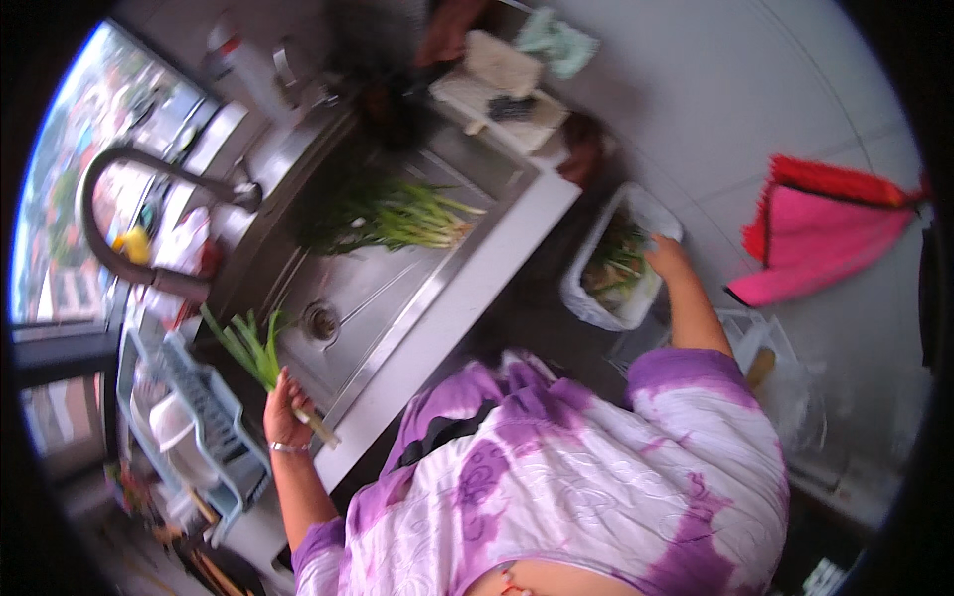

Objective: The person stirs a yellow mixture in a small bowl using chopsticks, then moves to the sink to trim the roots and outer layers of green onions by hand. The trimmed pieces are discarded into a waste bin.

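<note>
My left hand [287, 410] is closed around a few green onions [257, 354], their leaves up and left over the sink's edge, their pale root ends pointing down and right. A larger pile of green onions [417, 223] lies in the stainless steel sink [358, 283], roots towards the front rim. My right hand [665, 255] reaches over the rim of a lined white bin [577, 294], which holds green and brownish vegetable scraps [615, 268]. The fingertips are partly hidden there, so whether they hold anything is unclear.
A curved faucet [93, 216] arches beside the sink near the window. A blue-grey dish rack [212, 439] with bowls stands left of my left arm. A pink and red cloth [827, 231] hangs at the right. Sponge-like blocks [503, 63] and a pale green cloth [555, 41] sit beyond the sink.
</note>
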The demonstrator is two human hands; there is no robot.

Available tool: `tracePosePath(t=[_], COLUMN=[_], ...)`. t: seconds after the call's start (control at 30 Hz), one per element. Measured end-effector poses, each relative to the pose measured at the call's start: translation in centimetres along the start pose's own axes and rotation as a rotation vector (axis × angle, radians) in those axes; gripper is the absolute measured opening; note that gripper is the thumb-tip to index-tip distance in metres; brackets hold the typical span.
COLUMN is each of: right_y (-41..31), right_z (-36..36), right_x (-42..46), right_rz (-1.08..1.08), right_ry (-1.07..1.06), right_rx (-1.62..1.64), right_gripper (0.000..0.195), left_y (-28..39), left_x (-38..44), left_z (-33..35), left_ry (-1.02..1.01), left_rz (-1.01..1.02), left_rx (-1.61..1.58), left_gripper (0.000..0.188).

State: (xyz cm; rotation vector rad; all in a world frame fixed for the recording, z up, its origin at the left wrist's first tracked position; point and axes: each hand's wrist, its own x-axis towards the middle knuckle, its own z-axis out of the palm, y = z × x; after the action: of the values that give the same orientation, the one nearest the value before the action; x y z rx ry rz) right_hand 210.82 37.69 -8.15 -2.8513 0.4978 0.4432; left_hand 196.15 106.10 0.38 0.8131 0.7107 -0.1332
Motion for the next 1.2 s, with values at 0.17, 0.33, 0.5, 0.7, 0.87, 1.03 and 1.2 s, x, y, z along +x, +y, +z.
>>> tracePosePath(t=[0.17, 0.33, 0.5, 0.7, 0.87, 1.03, 1.2], right_y=[-1.8, -12.4, -29.2, -42.5, -46.0, -45.1, -44.9], right_z=[1.8, -5.5, -8.4, 8.7, 15.3, 17.6, 14.6], right_x=[1.0, 1.5, 1.3, 6.5, 7.2, 7.6, 9.3], right_rz=[-0.038, -0.216, -0.584, -0.701, -0.553, -0.568, -0.644], right_ry=[-0.389, -0.202, -0.399, -0.565, -0.511, -0.451, -0.605], right_rx=[-0.447, -0.090, 0.564, -0.391, -0.503, -0.500, -0.046], right_gripper=[0.031, 0.024, 0.026, 0.025, 0.028, 0.028, 0.020], left_y=[-0.8, -1.8, -2.4, -1.7, -1.5, -1.8, -1.1], left_x=[0.1, 0.7, 1.8, 1.3, -1.3, -1.2, 0.3], left_z=[2.3, 3.3, 4.3, 5.5, 5.9, 5.3, 5.3], left_ry=[0.054, 0.183, 0.191, 0.225, 0.267, 0.281, 0.239], left_rz=[0.023, 0.053, 0.136, 0.188, 0.239, 0.195, 0.197], left_rx=[-0.038, -0.088, -0.224, -0.339, -0.418, -0.425, -0.470], left_gripper=[0.019, 0.016, 0.012, 0.009, 0.008, 0.007, 0.011])
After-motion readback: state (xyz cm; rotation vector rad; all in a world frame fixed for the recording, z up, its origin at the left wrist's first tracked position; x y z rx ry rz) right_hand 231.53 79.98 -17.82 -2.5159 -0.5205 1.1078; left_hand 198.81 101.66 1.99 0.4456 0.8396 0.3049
